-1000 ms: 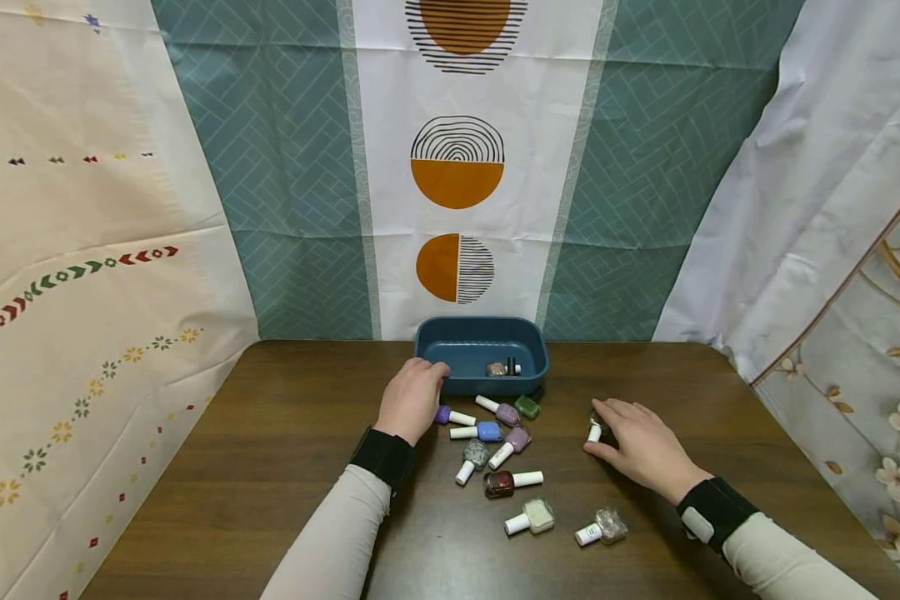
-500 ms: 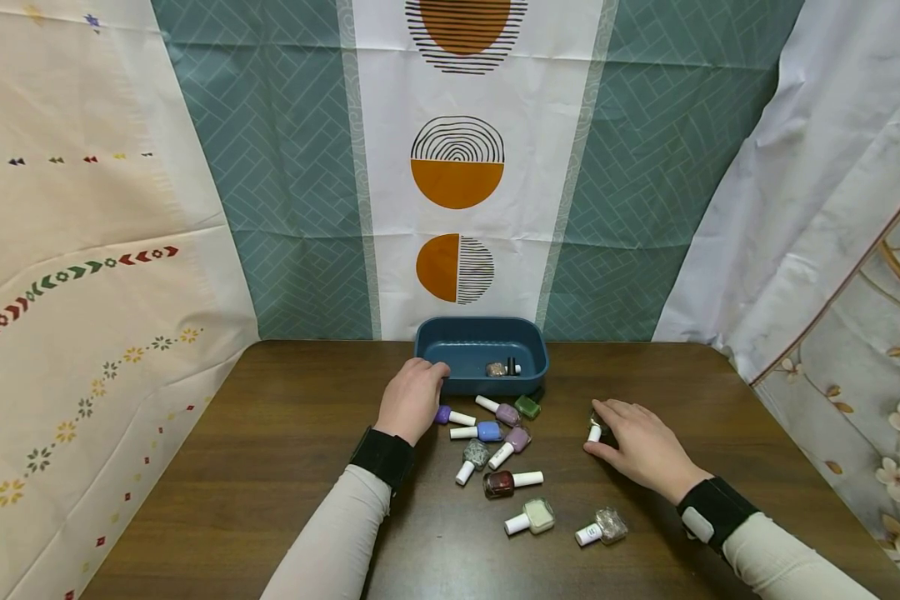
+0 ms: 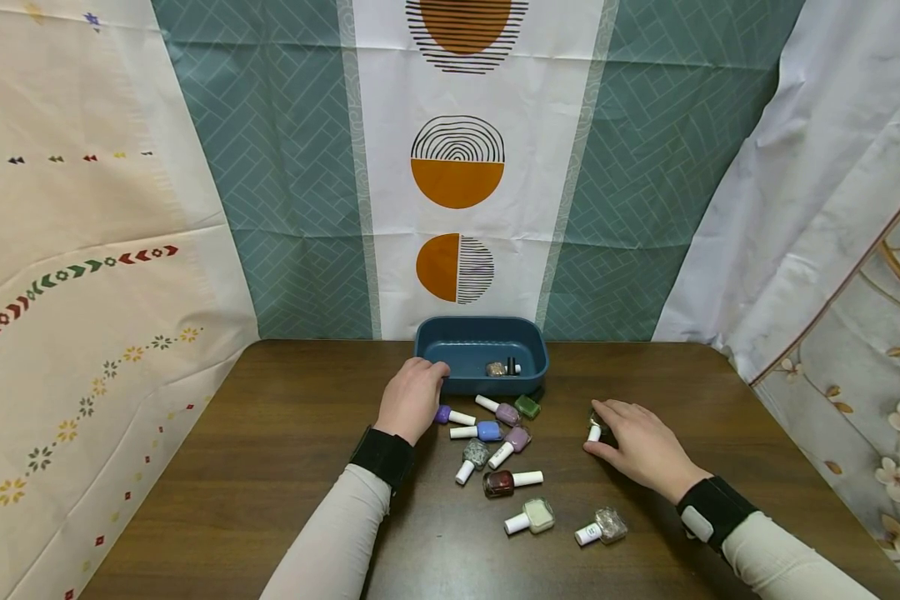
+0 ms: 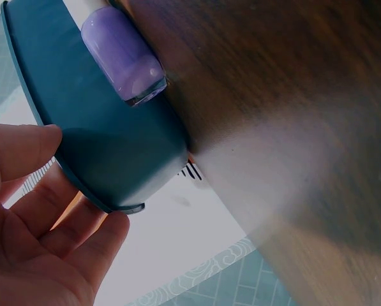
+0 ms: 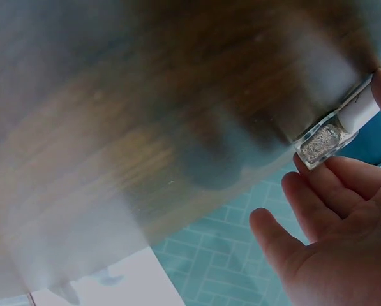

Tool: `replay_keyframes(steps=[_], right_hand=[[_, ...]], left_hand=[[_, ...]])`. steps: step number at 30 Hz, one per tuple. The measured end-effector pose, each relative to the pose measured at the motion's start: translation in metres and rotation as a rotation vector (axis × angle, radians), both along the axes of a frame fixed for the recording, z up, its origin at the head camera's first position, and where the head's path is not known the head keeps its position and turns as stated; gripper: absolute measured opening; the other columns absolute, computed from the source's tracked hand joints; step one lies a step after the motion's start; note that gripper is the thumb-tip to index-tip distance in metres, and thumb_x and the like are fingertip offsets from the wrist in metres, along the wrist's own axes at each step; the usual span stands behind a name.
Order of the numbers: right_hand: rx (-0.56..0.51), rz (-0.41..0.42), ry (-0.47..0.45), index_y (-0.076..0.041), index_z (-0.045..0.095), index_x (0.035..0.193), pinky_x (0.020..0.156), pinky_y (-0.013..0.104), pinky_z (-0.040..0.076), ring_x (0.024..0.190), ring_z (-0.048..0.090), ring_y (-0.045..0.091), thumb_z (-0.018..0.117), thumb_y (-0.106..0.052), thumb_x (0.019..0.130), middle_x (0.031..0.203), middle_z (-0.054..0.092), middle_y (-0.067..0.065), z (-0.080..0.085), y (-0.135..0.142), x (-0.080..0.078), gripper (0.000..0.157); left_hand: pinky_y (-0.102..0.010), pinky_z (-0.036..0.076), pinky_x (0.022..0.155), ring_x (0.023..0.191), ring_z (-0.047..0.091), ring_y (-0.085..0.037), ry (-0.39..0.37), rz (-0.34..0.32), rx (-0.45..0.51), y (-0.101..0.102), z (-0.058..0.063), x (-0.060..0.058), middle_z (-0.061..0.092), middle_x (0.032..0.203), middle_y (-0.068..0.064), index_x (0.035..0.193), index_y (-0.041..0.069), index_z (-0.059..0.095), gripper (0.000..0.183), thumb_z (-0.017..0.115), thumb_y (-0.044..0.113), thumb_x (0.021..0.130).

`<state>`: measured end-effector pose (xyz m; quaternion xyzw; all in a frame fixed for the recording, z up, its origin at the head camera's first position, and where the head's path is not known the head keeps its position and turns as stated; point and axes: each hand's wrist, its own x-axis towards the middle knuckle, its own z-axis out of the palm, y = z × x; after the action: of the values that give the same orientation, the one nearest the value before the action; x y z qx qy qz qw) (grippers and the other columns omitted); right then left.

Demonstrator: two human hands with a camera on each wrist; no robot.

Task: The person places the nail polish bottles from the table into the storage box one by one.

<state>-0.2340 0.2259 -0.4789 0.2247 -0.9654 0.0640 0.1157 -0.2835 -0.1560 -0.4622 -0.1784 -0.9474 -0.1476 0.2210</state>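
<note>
My left hand (image 3: 411,402) holds the left end of a dark blue plastic bin (image 3: 480,387), thumb and fingers at its rim. In the left wrist view, a purple nail polish bottle (image 4: 123,54) lies beside the bin wall. My right hand (image 3: 640,442) is out to the right on the table, with a clear, glittery nail polish bottle (image 5: 322,141) between thumb and fingers. Its white cap (image 3: 595,433) shows near the thumb in the head view; the hand hides most of the rest. Inside the bin lie a glittery bottle (image 3: 496,368) and dark cap-like pieces.
Several nail polish bottles lie between the hands: blue (image 3: 489,431), mauve (image 3: 518,439), green (image 3: 527,406), grey speckled (image 3: 476,453) and dark red (image 3: 499,484). Closer in are a pale green one (image 3: 540,516) and a silver glitter one (image 3: 611,526). Cloth hangs behind the brown table (image 3: 270,467).
</note>
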Motion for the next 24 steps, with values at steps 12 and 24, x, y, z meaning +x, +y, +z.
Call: replay_keyframes(steps=[12, 24], right_hand=[[0.019, -0.018, -0.019, 0.008, 0.064, 0.146, 0.114, 0.065, 0.046, 0.133, 0.064, 0.047, 0.087, -0.040, 0.096, 0.141, 0.068, 0.028, 0.0008, -0.0017, -0.0011, 0.072], [0.008, -0.030, -0.016, 0.006, 0.068, 0.142, 0.108, 0.064, 0.052, 0.127, 0.067, 0.046, 0.088, -0.042, 0.095, 0.136, 0.071, 0.025, 0.0015, -0.0018, -0.0009, 0.071]], left_hand=[[-0.042, 0.058, 0.103, 0.114, 0.069, -0.030, -0.010, -0.001, 0.000, -0.0001, -0.0010, -0.0033, 0.079, 0.110, -0.009, 0.118, 0.010, 0.081, 0.015, 0.071, 0.006, 0.107], [-0.042, 0.058, 0.103, 0.114, 0.069, -0.030, -0.010, -0.007, 0.010, -0.0011, -0.0022, -0.0028, 0.080, 0.109, -0.010, 0.117, 0.009, 0.082, 0.014, 0.072, 0.005, 0.107]])
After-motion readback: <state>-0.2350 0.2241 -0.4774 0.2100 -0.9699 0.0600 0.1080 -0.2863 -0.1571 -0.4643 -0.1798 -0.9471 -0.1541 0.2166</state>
